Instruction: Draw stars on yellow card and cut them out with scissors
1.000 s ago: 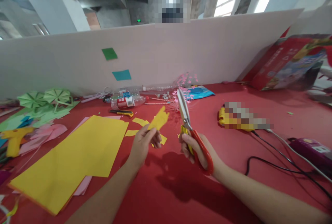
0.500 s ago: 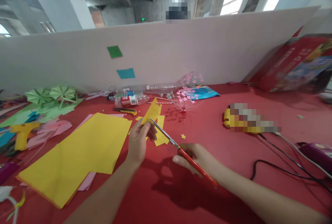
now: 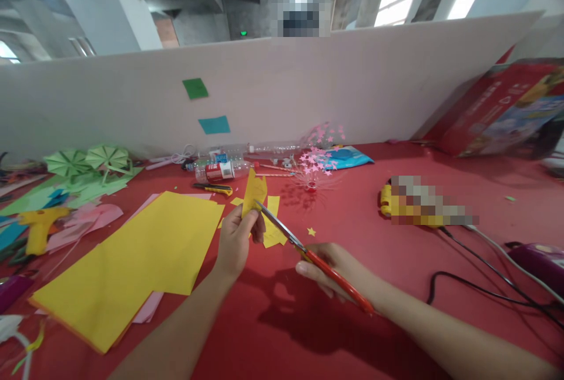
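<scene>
Pinched in my left hand is a small strip of yellow paper, held up off the table. My right hand grips red-handled scissors, whose metal blades reach up and left to the paper's lower right edge. How far the blades are apart is hard to make out. Beneath and behind the strip lie yellow paper scraps. A small yellow paper star rests on the table to the right of the blades.
Yellow sheets lie to the left, with a box cutter behind them. A yellow glue gun is far left. Plastic bottles and a spray of pink stars stand at the back. Black cables run along the right.
The yellow strip has turned more upright and shifted slightly left in my left hand. The scissors have moved only a little and stay at the paper.
</scene>
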### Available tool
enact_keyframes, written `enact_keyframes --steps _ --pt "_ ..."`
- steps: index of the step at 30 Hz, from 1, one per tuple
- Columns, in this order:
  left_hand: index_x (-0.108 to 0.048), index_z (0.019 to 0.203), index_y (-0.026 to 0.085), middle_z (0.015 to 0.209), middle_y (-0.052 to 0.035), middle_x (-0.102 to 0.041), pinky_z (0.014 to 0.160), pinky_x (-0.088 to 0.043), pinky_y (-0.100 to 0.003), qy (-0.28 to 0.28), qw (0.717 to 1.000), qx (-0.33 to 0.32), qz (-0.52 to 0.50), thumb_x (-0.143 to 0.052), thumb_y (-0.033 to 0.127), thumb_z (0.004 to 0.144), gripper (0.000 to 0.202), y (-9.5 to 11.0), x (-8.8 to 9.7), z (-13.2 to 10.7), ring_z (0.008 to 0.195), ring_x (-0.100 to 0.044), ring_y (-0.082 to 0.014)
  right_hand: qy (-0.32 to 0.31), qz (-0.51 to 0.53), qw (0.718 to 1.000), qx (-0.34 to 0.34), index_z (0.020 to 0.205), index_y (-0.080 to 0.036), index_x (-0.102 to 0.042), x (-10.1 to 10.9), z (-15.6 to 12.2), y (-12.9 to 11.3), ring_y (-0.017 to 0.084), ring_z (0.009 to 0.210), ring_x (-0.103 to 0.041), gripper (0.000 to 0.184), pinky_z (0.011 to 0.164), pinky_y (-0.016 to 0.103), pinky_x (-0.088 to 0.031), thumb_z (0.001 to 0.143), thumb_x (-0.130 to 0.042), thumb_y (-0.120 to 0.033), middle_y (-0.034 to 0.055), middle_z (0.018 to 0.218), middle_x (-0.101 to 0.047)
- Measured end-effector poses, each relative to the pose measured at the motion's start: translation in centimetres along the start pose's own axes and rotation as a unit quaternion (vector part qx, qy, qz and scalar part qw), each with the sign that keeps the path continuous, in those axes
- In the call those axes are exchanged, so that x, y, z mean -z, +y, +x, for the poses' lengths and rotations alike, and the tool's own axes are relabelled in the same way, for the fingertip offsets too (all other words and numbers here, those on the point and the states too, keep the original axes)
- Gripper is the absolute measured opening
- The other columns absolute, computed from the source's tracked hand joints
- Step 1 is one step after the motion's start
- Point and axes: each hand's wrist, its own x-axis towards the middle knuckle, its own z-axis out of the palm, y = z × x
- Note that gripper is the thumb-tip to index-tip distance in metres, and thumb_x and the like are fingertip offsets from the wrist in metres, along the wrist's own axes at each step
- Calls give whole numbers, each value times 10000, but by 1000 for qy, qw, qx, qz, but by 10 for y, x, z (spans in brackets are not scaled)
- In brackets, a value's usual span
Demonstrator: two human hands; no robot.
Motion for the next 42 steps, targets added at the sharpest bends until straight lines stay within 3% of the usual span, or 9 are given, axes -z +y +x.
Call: enact_keyframes --steps 8,27,36,42 --pt "-555 642 166 506 33 -552 402 -374 -196 15 1000 23 -10 -542 274 814 203 2 1 2 396 -475 -76 -3 7 1000 -14 569 -198 -381 1 -2 -3 71 400 -382 565 409 199 -260 739 -518 -718 -42 441 -436" --pt "-555 620 159 487 33 -562 381 -356 -187 33 998 45 -1 -581 300 776 211 5 -1 3 367 -466 -66 0 33 998 -59 601 -183 -466 0 0 -3 58 322 -360 435 367 187 -260 847 -532 -535 -74 383 -398" --pt "-567 627 160 490 34 -558 385 -356 -190 25 999 46 -12 -583 305 770 204 6 0 4 372 -471 -68 7 54 995 -81 619 -190 -474 -3 1 0 65 300 -352 472 325 180 -272 790 -547 -624 -76 360 -409" --pt "-563 624 161 497 32 -556 393 -362 -189 29 998 46 -14 -574 292 769 196 9 0 3 378 -469 -67 -5 58 996 -60 623 -186 -472 -3 3 3 54 294 -347 481 321 170 -265 797 -530 -630 -75 371 -417"
